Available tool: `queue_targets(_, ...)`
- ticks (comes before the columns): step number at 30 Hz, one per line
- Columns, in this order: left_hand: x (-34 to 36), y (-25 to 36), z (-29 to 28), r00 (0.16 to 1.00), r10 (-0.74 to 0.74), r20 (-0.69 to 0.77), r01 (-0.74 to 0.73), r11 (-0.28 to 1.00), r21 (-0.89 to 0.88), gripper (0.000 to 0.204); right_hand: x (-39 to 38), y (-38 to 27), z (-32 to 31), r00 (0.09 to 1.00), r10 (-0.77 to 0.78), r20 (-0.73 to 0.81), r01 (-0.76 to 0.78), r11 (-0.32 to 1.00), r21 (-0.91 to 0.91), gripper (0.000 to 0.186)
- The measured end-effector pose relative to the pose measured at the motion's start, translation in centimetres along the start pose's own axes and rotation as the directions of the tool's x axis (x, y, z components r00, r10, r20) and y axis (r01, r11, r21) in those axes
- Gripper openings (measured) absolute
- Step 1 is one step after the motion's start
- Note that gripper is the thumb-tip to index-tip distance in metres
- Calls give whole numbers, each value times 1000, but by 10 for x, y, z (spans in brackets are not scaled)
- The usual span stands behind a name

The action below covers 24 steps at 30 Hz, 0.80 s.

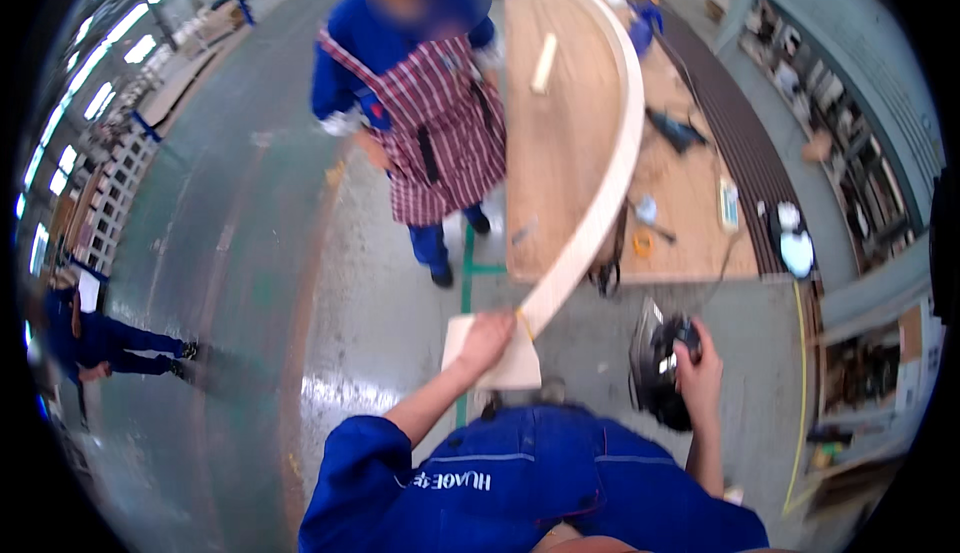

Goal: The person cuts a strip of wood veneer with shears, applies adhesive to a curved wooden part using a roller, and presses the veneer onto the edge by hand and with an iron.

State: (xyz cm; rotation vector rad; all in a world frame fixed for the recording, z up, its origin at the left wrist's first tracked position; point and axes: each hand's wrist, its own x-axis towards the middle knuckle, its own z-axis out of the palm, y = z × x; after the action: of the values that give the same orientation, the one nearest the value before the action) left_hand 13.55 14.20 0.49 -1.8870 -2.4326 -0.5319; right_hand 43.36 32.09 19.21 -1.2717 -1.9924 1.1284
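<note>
My left hand (488, 341) is closed on a cream sheet (516, 365), cloth or paper I cannot tell, at the near end of a long curved wooden strip (598, 215). The fingers press against that end, and the palm hides part of the contact. To the right, my right hand (702, 373) is wrapped round the handle of a dark clothes iron (655, 365). The iron is held up, apart from the strip, with its shiny soleplate turned toward the left.
The strip arcs over a plywood-topped table (560, 143) bearing a short wooden block (545, 63), a yellow tape roll (642, 244) and a white-and-green box (728, 203). A person in a striped apron (440, 123) stands left of the table. Another person (110, 338) is farther left.
</note>
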Motion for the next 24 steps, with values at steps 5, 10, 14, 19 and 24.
queue_targets(5, -113, 0, -10, 882, -443, -161, 332, 827, -453, 24, -18, 6, 4, 995, 15, -96, -25, 995, -97, 42)
queue_targets(10, -95, -1, -14, 965, -160, -208, 158, 987, -27, 70, 18, -7, 6, 988, 44, -147, -45, 999, -5, 42)
queue_targets(14, -67, -9, -26, 961, -118, -251, 159, 976, 149, 62, 25, -1, 2, 997, 26, -69, -29, 999, -44, 42)
queue_targets(19, -83, 1, -46, 940, 14, -341, 70, 970, 231, 31, 30, 8, -2, 1000, -10, -16, 10, 999, -40, 43)
queue_targets(24, -82, 4, -71, 940, 55, -338, 51, 954, 297, 27, 41, 16, -12, 999, -31, 19, 32, 999, -35, 43)
